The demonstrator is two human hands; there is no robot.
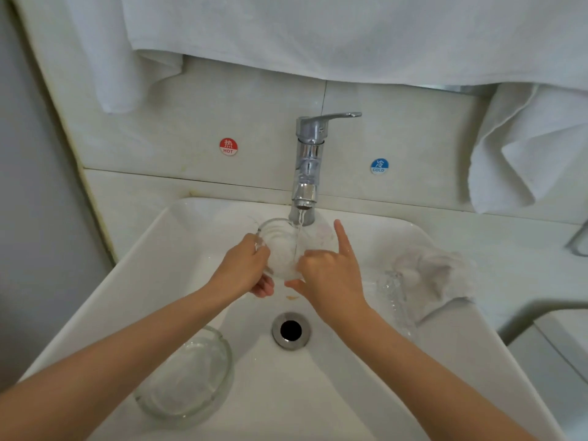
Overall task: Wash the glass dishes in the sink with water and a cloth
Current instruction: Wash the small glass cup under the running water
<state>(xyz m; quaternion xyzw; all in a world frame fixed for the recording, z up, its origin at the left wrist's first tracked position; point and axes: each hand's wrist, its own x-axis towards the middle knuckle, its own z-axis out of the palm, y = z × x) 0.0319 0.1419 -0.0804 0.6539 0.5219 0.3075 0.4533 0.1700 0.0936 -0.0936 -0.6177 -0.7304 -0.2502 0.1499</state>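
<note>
A clear round glass dish [280,246] is held tilted under the running chrome tap [307,163], over the white sink [178,281]. My left hand [246,270] grips its left rim. My right hand [327,272] holds its right edge with thumb and curled fingers, the index finger pointing up. A second glass dish [187,374] lies in the sink at the lower left. Another clear glass piece [394,294] rests against the sink's right side. A wet white cloth [436,272] is bunched on the right rim.
The drain [290,330] is in the middle of the basin. White towels [525,148] hang above and at the right. Hot [228,146] and cold [379,166] stickers flank the tap on the wall.
</note>
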